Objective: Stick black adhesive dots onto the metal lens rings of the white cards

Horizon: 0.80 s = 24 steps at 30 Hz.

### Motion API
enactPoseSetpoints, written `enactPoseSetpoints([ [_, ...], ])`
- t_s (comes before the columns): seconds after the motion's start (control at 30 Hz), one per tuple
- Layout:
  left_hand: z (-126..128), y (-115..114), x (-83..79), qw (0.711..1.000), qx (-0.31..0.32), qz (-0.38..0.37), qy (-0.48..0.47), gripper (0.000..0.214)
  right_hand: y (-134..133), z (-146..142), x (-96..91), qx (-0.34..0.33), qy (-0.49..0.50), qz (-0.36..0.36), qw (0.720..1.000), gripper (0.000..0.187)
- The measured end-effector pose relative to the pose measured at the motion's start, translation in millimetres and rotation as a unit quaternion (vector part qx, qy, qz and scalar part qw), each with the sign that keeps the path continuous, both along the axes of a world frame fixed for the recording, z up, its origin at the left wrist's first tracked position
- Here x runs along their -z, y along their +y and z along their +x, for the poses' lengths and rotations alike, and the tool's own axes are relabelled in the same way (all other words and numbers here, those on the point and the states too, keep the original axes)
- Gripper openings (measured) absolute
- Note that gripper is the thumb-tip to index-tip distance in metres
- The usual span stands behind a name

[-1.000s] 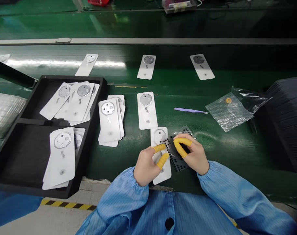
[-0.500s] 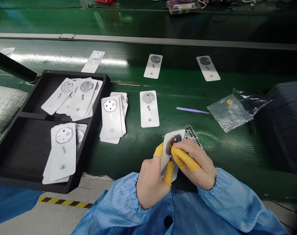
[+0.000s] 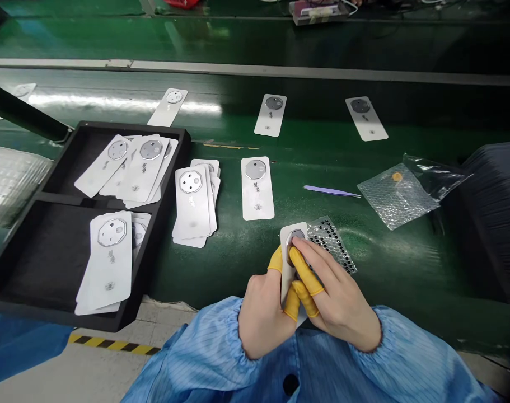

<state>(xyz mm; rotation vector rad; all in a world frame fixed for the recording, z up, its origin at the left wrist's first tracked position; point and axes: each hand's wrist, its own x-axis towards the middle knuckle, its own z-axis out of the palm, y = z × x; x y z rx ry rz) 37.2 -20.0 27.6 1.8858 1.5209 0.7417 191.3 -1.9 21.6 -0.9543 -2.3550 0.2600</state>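
My left hand [image 3: 265, 310] grips a white card [image 3: 289, 239] with a round grey octagonal part near its top, held upright just above the green belt. My right hand [image 3: 336, 299] lies over the card's face, its yellow-capped forefinger pressing on the grey part. Both hands wear yellow finger cots. Right behind the card lies a clear sheet of small black dots [image 3: 332, 242].
A black tray [image 3: 53, 235] at left holds several white cards. A stack of cards [image 3: 193, 204] and a single card [image 3: 257, 187] lie on the green belt [image 3: 305, 157]. Further back lie three more cards, purple tweezers [image 3: 332, 191], and a bubble bag [image 3: 399, 193].
The card was lifted off the belt into my left hand. My right hand left the dot sheet and now presses a finger on the card's grey part.
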Motion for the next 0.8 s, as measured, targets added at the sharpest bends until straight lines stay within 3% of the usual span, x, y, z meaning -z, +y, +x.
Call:
enactPoseSetpoints([
  [0.1, 1.1, 0.1, 3.7, 1.0, 0.001, 0.006, -0.006, 0.018, -0.7, -0.9, 3.6, 0.001, -0.003, 0.006, 1.0, 0.04],
  [0.23, -0.3, 0.2, 9.4, 0.992, 0.01, -0.081, -0.098, 0.014, 2.0, 3.8, 11.4, 0.004, 0.058, 0.007, 0.998, 0.049],
  [0.4, -2.8, -1.4, 2.8, 0.973, 0.021, -0.145, -0.181, 0.049, 0.7, 5.4, 12.1, 0.022, 0.125, 0.037, 0.991, 0.058],
  [0.5, -2.2, -3.0, -2.9, 0.968, 0.028, -0.164, -0.189, 0.047, -0.2, 3.5, 8.2, 0.029, 0.136, 0.057, 0.989, 0.058],
  [0.67, -0.1, -3.8, -5.5, 0.98, 0.042, -0.128, -0.147, 0.039, 1.9, 3.3, -0.9, 0.042, 0.104, 0.066, 0.991, 0.052],
  [0.8, 1.0, -4.2, -5.3, 0.996, 0.012, -0.038, -0.081, 0.009, -3.1, 0.7, -5.7, 0.034, 0.031, 0.059, 0.997, 0.055],
])
